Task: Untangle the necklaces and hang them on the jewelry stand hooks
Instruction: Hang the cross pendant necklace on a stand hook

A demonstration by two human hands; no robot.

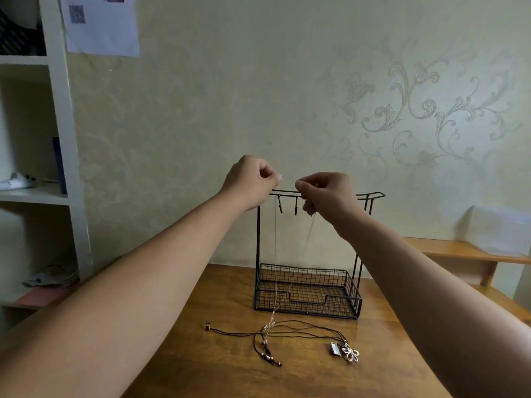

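Both hands raised at the top rail of the black wire jewelry stand (309, 285), which stands on the brown wooden table (218, 369). Left hand (253, 179) has fingers curled, thumb and forefinger pinching one end of the thin silver chain necklace (275, 254). Right hand (326, 193) likewise curled, pinching the other end. A short run of chain spans between the two pinches, roughly level, just above and in front of the rail.

From each hand one strand drops nearly straight down; the two converge low, in front of the stand's mesh tray, and meet at a small pale pendant cluster near the table. Long axis of the held necklace: vertical. The cluster appears to sit among the dark brown cord necklaces (301, 331); cannot tell whether it is caught in them or merely touching.

The cords lie tangled on the table in front of the stand, with beaded ends at the near left and a silver flower pendant (351, 354) at the right.

Key relation: the small black hooks (280, 206) hang under the rail, directly below and between the hands, slightly behind the chain span. Left hand sits nearer the visible hooks. Judgement: the span needs to travel back and down to seat on a hook
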